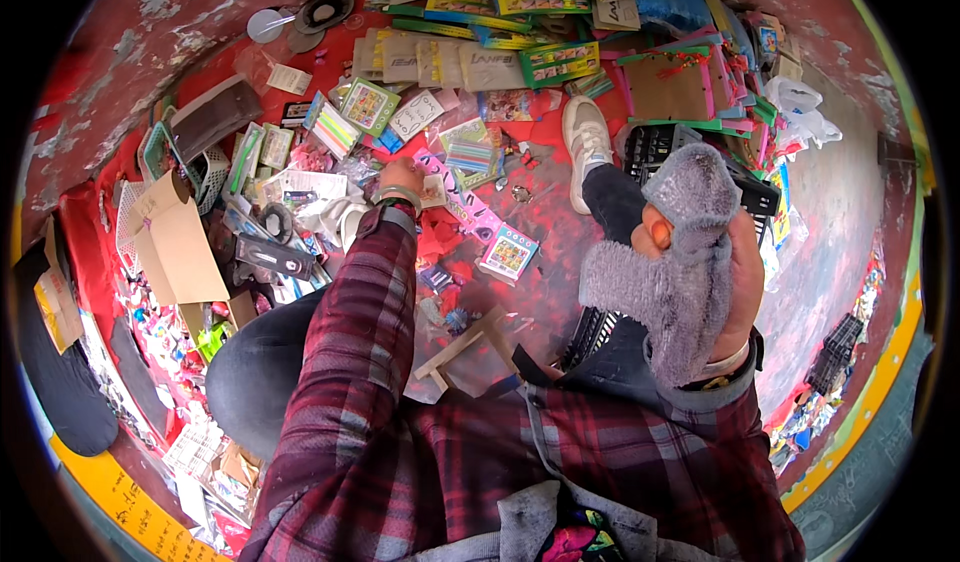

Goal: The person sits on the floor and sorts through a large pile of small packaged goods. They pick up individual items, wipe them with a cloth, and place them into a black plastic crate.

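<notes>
Head view: toward three o'clock, the right hand (743, 282) is clamped on a fuzzy grey cloth (688, 297). Toward eleven o'clock, the left hand (402, 176) is just beside a pink strip (468, 204); whether it grips anything, I cannot tell. A cardboard box (182, 247) lies at nine o'clock, a white shoe (588, 140) at one.

From over here, one fisheye camera on the wearer's head peers steeply down, close above the plaid shirt (470, 462) at six o'clock, red-streaked floor (560, 252) toward twelve.
</notes>
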Action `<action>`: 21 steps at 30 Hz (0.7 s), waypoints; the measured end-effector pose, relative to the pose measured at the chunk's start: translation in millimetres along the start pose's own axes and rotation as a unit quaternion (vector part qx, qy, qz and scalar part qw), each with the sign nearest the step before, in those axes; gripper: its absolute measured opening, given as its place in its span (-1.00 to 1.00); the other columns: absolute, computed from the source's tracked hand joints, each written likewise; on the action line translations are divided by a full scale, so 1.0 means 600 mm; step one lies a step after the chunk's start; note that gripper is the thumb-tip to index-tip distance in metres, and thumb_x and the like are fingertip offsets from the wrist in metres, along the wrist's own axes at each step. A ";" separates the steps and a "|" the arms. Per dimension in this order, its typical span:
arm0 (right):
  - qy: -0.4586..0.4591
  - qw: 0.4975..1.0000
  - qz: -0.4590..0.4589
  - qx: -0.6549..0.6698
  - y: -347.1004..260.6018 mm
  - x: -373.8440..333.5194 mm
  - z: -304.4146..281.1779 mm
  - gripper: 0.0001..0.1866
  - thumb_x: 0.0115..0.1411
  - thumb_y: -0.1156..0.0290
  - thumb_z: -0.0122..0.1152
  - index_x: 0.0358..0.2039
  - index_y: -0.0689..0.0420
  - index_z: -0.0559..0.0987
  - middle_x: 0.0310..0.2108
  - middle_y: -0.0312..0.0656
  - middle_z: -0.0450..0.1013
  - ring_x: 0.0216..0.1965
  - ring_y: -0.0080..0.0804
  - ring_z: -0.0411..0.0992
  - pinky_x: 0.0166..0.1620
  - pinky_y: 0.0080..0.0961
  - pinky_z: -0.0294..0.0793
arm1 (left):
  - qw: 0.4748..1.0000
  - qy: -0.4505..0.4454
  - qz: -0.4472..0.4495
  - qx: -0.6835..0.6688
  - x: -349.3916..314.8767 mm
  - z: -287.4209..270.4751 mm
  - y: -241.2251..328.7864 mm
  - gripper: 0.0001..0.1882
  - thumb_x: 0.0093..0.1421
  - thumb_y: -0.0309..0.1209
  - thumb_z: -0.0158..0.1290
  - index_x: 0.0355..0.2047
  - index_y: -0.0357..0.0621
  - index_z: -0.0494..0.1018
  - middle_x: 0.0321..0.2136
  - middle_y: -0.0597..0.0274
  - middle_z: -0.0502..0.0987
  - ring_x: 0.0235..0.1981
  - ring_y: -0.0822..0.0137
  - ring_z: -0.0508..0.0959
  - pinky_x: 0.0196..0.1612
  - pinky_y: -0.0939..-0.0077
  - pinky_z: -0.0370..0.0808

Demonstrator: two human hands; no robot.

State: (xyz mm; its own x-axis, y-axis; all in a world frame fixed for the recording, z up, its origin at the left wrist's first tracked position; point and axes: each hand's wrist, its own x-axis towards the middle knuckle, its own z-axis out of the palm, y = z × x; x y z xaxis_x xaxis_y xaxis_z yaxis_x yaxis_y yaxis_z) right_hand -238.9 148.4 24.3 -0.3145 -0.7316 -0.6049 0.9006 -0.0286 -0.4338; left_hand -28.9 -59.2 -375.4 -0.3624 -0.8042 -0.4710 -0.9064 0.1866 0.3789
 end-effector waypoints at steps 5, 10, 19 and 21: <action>0.015 1.000 0.009 0.000 -0.002 -0.003 -0.001 -0.64 0.27 0.11 -0.16 -0.19 0.12 0.45 -0.39 -0.16 0.48 -0.42 -0.33 0.48 -0.33 -0.34 0.54 | 0.993 -0.023 -0.059 0.098 -0.007 -0.009 0.043 -0.61 0.00 -0.16 0.09 -0.20 -0.10 0.44 -0.19 0.01 0.51 -0.10 0.01 0.48 -0.06 0.18 0.41; 0.000 0.999 0.030 0.029 -0.003 -0.003 0.001 -0.65 0.27 0.13 -0.15 -0.20 0.13 0.45 -0.37 -0.14 0.48 -0.38 -0.31 0.48 -0.29 -0.33 0.53 | 0.990 0.040 -0.096 0.096 -0.018 0.004 0.039 -0.61 -0.02 -0.24 0.11 -0.17 -0.07 0.38 -0.18 0.03 0.50 -0.07 0.03 0.45 -0.03 0.15 0.37; 0.066 0.998 -0.012 -0.006 0.003 -0.008 0.017 -0.54 0.27 0.07 -0.24 -0.21 0.27 0.37 -0.39 -0.07 0.33 -0.44 -0.36 0.29 -0.46 -0.43 0.38 | 0.994 -0.024 0.008 -0.103 0.001 0.006 -0.009 -0.61 -0.09 -0.33 0.20 -0.22 -0.17 0.48 -0.27 -0.02 0.55 -0.17 0.09 0.54 -0.11 0.32 0.45; 0.061 0.998 0.011 0.020 0.003 -0.008 0.022 -0.55 0.27 0.10 -0.23 -0.20 0.28 0.39 -0.40 -0.07 0.36 -0.45 -0.35 0.32 -0.46 -0.42 0.40 | 0.992 -0.057 0.034 -0.105 0.004 -0.012 -0.022 -0.65 -0.09 -0.37 0.20 -0.25 -0.20 0.50 -0.32 -0.02 0.56 -0.24 0.08 0.56 -0.14 0.33 0.45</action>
State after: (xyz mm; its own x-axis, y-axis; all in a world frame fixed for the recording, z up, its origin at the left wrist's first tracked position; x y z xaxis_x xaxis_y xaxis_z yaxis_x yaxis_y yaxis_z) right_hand -231.9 143.0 34.9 -0.3267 -0.6444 -0.6914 0.9182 -0.0429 -0.3938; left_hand -16.6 -67.8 -376.1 -0.4549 -0.7223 -0.5209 -0.8179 0.1074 0.5653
